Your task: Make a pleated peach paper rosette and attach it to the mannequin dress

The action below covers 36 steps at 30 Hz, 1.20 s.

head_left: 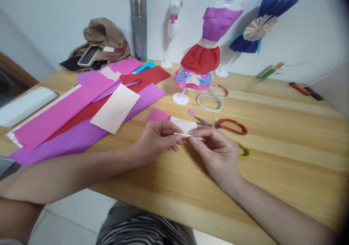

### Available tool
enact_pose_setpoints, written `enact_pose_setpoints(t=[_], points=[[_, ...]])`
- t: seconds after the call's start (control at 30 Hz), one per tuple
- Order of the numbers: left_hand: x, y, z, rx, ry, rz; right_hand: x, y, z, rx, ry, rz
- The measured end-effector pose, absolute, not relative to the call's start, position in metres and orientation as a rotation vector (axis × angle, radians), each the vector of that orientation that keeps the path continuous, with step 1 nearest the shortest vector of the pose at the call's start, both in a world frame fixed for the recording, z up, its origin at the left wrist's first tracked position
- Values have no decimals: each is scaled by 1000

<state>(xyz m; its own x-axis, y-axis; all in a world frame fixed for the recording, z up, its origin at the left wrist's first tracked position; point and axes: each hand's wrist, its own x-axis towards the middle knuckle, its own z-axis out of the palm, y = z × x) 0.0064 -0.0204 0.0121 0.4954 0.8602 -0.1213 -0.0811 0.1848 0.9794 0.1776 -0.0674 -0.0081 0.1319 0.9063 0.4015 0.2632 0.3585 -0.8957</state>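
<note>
Above table (286, 161), left hand (154, 141) and right hand (219, 152) angled inward, pinching pale strip (187, 135)

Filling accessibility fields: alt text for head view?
A person's left hand and right hand hold a small cream strip over a wooden table. Behind stand small mannequins, one dressed in purple and red; scissors lie near the right hand, coloured sheets to the left.

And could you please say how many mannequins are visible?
3: white mannequin right of the flask, then purple-topped mannequin, then navy-dressed mannequin furthest right.
</note>
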Motion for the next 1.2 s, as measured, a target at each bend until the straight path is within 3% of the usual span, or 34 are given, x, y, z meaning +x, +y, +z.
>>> enact_pose_setpoints(t=[0.33, 0.97, 1.2], points=[[0, -10, 11, 1235, 791, 874, 176, -68, -6, -1053, -1315, 1121], [1, -16, 12, 1156, 844, 823, 180, -64, 0, -1183, -1287, 826], [0, -17, 12, 1146, 866, 833, 182, -63, 1, -1126, -1293, 892]])
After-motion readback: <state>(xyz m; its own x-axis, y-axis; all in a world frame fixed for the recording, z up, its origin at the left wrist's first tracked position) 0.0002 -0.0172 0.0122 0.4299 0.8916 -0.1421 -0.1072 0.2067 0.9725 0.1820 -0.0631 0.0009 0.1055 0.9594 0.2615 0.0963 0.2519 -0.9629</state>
